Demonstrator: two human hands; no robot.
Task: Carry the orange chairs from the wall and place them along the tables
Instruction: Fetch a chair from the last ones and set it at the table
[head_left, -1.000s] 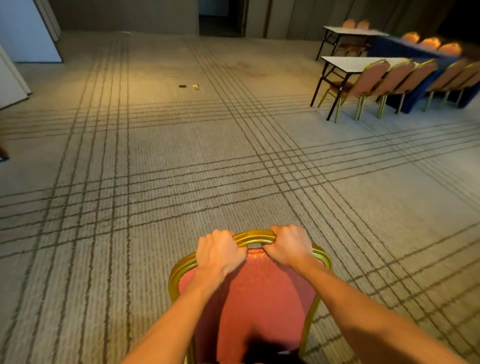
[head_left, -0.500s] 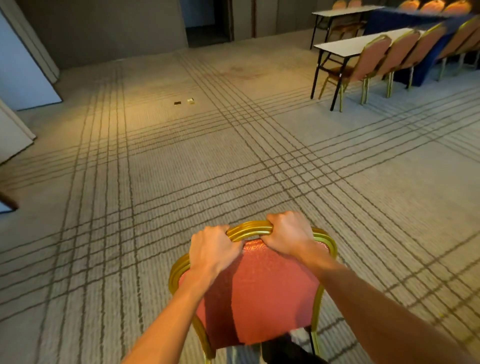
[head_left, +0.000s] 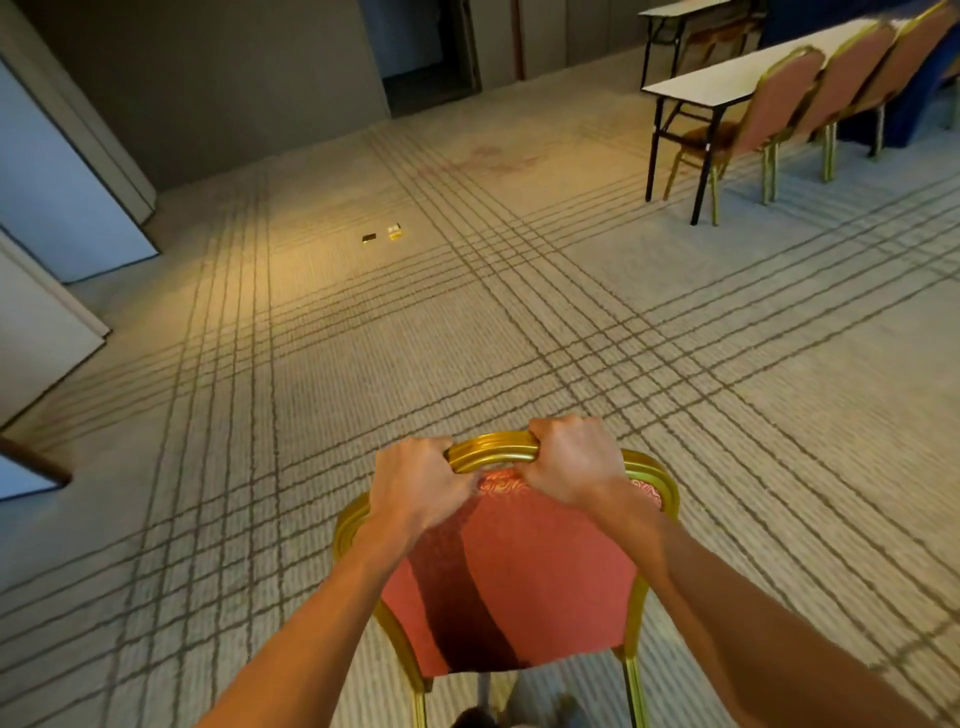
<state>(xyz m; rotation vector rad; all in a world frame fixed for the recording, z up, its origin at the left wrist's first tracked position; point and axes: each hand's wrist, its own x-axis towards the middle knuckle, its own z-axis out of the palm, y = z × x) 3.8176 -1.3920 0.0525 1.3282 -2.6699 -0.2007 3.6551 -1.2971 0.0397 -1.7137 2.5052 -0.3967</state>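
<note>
Above the carpet (head_left: 519, 322), left hand (head_left: 418, 491) and right hand (head_left: 571, 462) clamp their grip on the top rail of the orange chair (head_left: 524, 577). Three chairs (head_left: 787, 101) line the near edge of the desk (head_left: 727, 78).

Held chair (head_left: 519, 577) sits near; table (head_left: 727, 83) with chairs (head_left: 789, 98) far right.

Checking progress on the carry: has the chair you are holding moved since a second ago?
Yes. The chair has come forward, toward the white table, which now looks larger and nearer in the head view.
</note>
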